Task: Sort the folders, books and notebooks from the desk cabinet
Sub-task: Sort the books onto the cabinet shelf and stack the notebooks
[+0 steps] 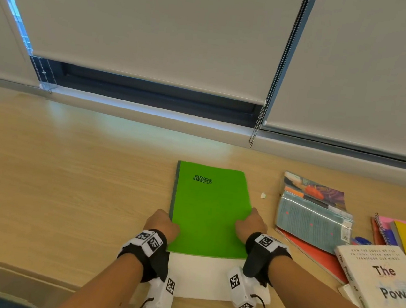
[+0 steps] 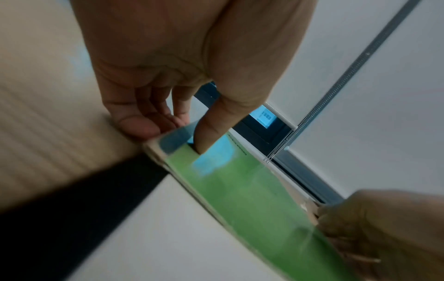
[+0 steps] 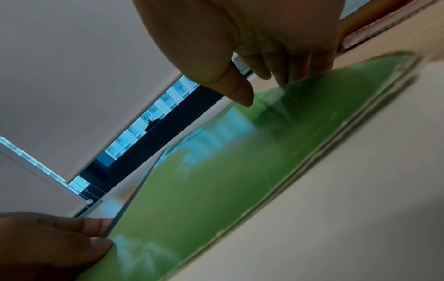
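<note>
Head view: Holding the green notebook [image 1: 209, 212] by its long sides, left hand [image 1: 162, 222] and right hand [image 1: 250, 226]; it lies on a white folder [image 1: 208, 278] on the table [image 1: 67, 176], long axis pointing to the window.
Left wrist: thumb on cover, fingers curled at the spine.
Right wrist: fingers curled on the open edge.
Advice: I think keep both grips level and square it up.

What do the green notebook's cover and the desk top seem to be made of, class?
Green notebook: a thin card cover, probably laminated, because it shows a glossy sheen and mirrors the window in both wrist views. Desk: light wood-grain surface, maybe laminate or veneer, smooth with a soft shine; the look leaves that open.
</note>
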A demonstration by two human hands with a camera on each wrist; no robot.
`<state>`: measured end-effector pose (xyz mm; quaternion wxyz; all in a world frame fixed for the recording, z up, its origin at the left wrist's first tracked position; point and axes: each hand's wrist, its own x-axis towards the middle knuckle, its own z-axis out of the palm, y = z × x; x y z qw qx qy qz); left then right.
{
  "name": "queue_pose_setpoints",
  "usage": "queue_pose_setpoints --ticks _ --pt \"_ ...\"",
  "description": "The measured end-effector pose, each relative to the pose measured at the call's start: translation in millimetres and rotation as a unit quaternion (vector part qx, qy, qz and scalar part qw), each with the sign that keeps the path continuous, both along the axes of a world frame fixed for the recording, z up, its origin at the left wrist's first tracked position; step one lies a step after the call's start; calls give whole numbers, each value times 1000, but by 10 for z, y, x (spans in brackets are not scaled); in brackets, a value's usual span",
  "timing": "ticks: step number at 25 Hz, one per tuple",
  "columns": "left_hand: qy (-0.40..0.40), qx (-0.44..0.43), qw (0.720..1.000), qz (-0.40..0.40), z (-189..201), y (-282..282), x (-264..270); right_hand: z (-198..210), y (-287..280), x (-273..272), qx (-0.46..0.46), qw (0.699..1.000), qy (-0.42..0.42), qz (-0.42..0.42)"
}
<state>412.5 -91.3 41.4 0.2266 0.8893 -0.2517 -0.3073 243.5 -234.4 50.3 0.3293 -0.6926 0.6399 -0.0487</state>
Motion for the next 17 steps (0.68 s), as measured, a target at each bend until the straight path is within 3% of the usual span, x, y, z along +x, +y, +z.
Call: queue_pose_setpoints --ticks 3,8,12,17 --pt "56 -25 998 30 18 -17 -6 54 84 -122 8 998 -49 -26" --pt "70 -25 993 96 80 84 -157 111 227 -326 36 984 -143 -95" --pt "100 -80 989 69 22 186 -240 52 449 -672 56 975 -153 -151" --pt "104 -72 991 37 -56 603 -523 -24 863 -1028 95 965 -203 -139"
